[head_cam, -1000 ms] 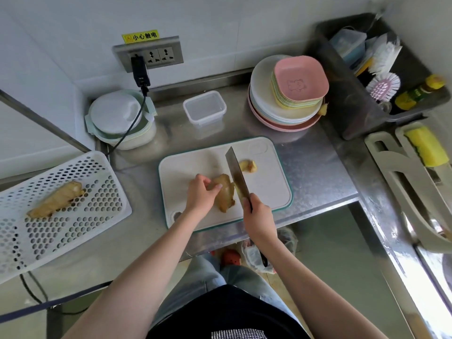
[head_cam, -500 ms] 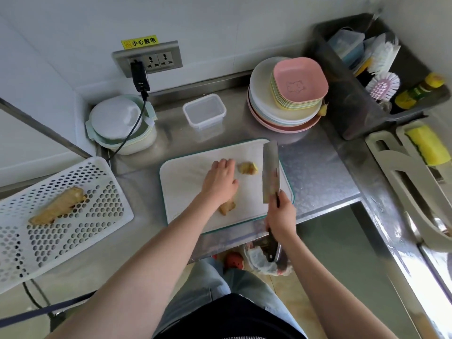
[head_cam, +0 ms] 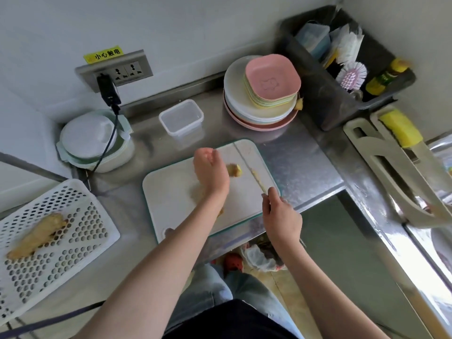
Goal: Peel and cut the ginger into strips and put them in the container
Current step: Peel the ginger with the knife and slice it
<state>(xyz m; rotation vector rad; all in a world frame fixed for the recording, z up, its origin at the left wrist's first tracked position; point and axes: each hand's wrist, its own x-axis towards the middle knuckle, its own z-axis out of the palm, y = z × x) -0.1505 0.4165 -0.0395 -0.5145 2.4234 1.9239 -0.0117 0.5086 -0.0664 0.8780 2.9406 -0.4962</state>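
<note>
My right hand [head_cam: 281,216] grips the knife [head_cam: 249,167] by its handle, blade edge-on over the white cutting board [head_cam: 171,192]. My left hand [head_cam: 211,172], fingers loosely curled and holding nothing, hovers above a ginger piece [head_cam: 234,170] on the board. Farther back, the clear container [head_cam: 181,117] sits on the steel counter [head_cam: 300,162].

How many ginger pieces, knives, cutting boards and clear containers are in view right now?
Ginger pieces: 3, a large piece on the white tray, a small chunk on the board, and a third piece mostly hidden under the left forearm
Knife: 1
Cutting board: 1
Clear container: 1
Total: 6
</note>
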